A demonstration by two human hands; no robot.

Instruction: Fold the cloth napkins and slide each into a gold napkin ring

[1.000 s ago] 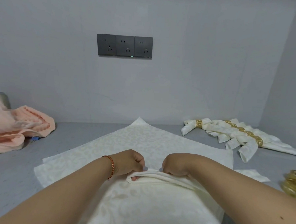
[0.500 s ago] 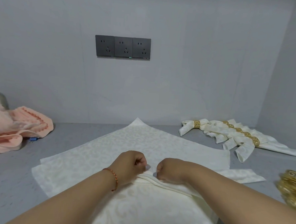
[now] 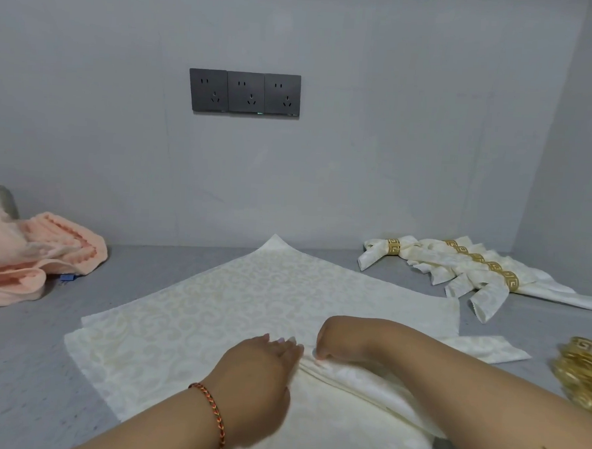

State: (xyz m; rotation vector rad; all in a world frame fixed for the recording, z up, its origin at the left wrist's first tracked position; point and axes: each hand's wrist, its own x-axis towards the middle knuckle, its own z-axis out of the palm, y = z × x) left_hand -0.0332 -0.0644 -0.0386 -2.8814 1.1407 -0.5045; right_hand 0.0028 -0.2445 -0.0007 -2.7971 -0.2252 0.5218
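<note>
Cream damask napkin (image 3: 249, 311) lay spread flat on the grey tabletop (image 3: 23, 364), one corner pointing at the far wall, its near part cut off by the bottom edge and partly covered by both forearms. A narrow pleated fold (image 3: 348, 381) ran from the hands toward the near right, its end lost under the right forearm. The left hand (image 3: 263, 363) rested on the cloth with fingers straight and together, tips at the fold's left end. The right hand (image 3: 347, 340) was curled just beside it, fingers pinching the fold; the fingertips themselves were mostly tucked out of sight. Another napkin's edges peeked out beneath at the left and right. Finished napkins in gold rings (image 3: 474, 268) lay at the far right, well apart from the hands. Loose gold napkin rings (image 3: 581, 373) were blurred and cut off at the right edge. A peach towel (image 3: 29, 255) sat at the far left
</note>
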